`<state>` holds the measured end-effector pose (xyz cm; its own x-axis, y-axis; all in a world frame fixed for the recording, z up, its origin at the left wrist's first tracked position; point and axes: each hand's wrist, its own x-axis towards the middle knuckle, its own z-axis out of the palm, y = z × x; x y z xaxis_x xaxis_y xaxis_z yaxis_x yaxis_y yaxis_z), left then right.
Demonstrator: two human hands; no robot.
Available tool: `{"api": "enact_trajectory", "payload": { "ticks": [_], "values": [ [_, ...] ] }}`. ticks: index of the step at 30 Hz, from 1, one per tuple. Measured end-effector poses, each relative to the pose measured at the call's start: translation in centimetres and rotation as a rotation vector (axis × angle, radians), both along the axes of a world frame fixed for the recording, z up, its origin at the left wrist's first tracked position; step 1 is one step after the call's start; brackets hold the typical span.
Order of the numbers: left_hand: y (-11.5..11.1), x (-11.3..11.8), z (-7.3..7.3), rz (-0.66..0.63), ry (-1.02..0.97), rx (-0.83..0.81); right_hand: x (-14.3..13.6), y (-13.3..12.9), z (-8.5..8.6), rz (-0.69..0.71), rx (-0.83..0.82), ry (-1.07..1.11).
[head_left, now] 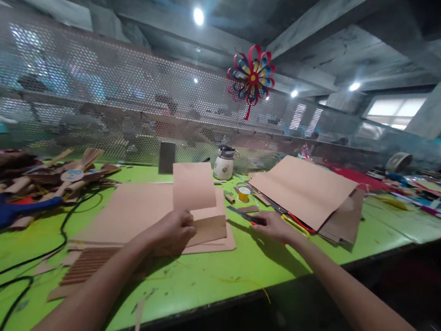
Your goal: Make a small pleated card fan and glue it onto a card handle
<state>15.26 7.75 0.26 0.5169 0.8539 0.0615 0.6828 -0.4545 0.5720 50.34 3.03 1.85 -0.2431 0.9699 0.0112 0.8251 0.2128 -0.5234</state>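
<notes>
My left hand (175, 230) is closed at the lower left edge of a folded piece of brown cardboard (194, 186), one panel of which stands upright. Beneath it lie larger flat cardboard sheets (134, 209). To the right, my right hand (275, 226) is closed around what look like scissors (241, 214), with a dark blade pointing left toward the cardboard and a black-and-red handle mostly hidden by my fingers. The blade is apart from the folded piece. Just beyond the right hand lies a tool with yellow and red handles (296, 225), partly under another cardboard stack (304, 186).
A yellow spool (244, 194) and a white jug (224, 165) stand behind the cardboard. At left are a blue glue gun (17, 211), a black cable (64, 223), craft scraps and corrugated card (88, 266). A perforated metal screen (133, 94) backs the green table (209, 284).
</notes>
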Motion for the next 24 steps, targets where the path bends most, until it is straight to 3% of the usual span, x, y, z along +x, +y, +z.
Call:
{"api": "enact_trajectory", "payload": {
  "ticks": [5,10,15,21,24],
  "values": [
    [0.8,-0.5,-0.6,0.034,0.012,0.018,-2.4,2.0,-0.5,0.268,0.07,-0.134],
    [1.0,-0.4,-1.1,0.05,0.06,0.052,-1.5,1.2,-0.4,0.422,0.067,-0.199],
    [0.3,0.1,-0.8,-0.003,0.103,0.147,-0.7,0.7,-0.5,0.461,0.067,-0.212],
    [-0.3,0.5,-0.4,-0.236,0.197,0.25,-1.0,1.2,-1.2,0.48,0.094,-0.2],
    [-0.3,0.4,-0.7,-0.251,0.246,0.257,-1.2,1.2,-1.3,0.483,0.098,-0.199]
  ]
}}
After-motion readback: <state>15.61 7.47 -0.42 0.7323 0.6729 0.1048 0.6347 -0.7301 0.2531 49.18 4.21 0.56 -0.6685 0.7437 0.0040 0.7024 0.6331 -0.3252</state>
